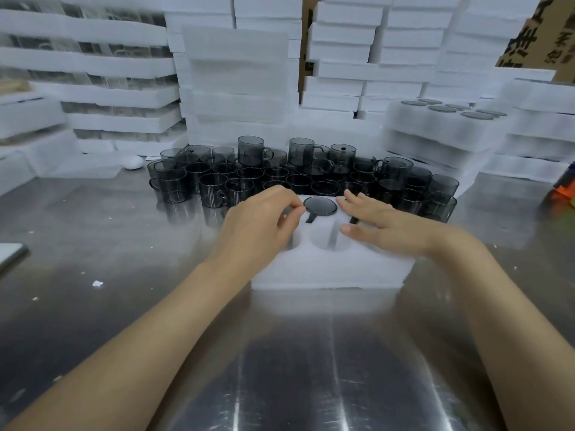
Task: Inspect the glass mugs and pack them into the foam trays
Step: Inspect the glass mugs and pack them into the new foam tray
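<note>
A white foam tray (329, 269) lies on the steel table in front of me. One smoked glass mug (320, 206) sits upside down in a far slot, its handle in the cut-out. My left hand (261, 225) is curled over the tray's left side, fingertips at the mug's left edge. It may cover another mug; I cannot tell. My right hand (376, 222) lies flat with straight fingers on the tray's right part, covering a slot there. Two near slots between the hands hold nothing. Behind the tray stand several loose mugs (298, 178), some stacked.
Stacks of foam trays (239, 82) rise behind the mugs and to both sides. A filled tray (448, 119) sits at the right, with cardboard boxes (541, 35) behind. A small foam scrap (97, 284) lies left on the table (311, 368). An orange and blue object (564, 188) is at the right edge.
</note>
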### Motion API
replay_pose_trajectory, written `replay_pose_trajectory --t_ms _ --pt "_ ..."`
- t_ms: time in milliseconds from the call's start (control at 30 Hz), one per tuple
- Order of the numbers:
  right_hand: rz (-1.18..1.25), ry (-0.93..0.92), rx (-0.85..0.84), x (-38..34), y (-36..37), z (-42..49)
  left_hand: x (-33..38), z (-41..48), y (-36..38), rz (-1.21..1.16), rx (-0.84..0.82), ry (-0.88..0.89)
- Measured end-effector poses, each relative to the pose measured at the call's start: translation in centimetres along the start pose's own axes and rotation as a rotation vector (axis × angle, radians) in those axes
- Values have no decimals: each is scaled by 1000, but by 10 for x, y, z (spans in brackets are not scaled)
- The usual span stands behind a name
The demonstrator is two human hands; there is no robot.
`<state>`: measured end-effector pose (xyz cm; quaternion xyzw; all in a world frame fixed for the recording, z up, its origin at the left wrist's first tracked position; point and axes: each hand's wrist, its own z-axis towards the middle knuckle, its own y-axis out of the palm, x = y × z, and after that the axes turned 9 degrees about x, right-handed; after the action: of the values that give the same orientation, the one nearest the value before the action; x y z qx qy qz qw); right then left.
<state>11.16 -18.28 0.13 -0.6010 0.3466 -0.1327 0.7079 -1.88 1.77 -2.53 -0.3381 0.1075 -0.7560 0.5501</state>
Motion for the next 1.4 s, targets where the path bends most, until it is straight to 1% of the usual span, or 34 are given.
replay_pose_trajectory --t_ms 167,200,233,267,300,333,367,400,433,500,600,700,767,900,1033,1167,1233,1300,1333,1400 --pt "-110 57 1 -8 4 2 -3 2 3 -39 -30 -70" --pt "-88 58 10 -6 4 3 -3 2 3 -46 -31 -82" --pt "-11 60 41 -3 5 4 -4 2 2 -48 -33 -89" --pt "115 69 125 0 6 5 -3 1 2 -45 -36 -90" --pt "258 89 283 3 7 5 -3 2 2 -39 -43 -87" --pt "329 99 504 8 7 6 -3 2 1 -32 -53 -86" --pt "299 111 717 13 7 6 -3 2 1 -26 -60 -90" --pt "214 135 868 19 6 7 -4 2 1 -20 -63 -96" --pt "116 177 947 26 7 9 -4 3 0 -16 -62 -100" --pt "-31 293 963 40 11 11 -5 4 -1 -13 -60 -90" --pt "-118 455 877 56 17 13 -4 3 -2 -8 -41 -61" --pt "-192 480 781 63 18 14 -3 4 -2 -4 -31 -55" --pt "-205 469 759 65 20 14 -3 3 -1 -5 -34 -50" --pt "-161 458 701 70 25 17 -2 3 -2 -14 -43 -50" --pt "-19 437 800 71 24 18 1 3 -4 6 -53 -40" --pt "95 443 843 62 16 19 1 3 -4 7 -64 -44" --pt "113 408 904 51 9 17 1 3 -4 10 -71 -45" --pt "108 298 982 35 3 15 0 2 -3 11 -71 -40" --pt "105 199 1030 26 1 13 0 2 -3 10 -69 -36" --pt "95 -59 1114 4 -1 8 -1 2 -2 10 -66 -27"
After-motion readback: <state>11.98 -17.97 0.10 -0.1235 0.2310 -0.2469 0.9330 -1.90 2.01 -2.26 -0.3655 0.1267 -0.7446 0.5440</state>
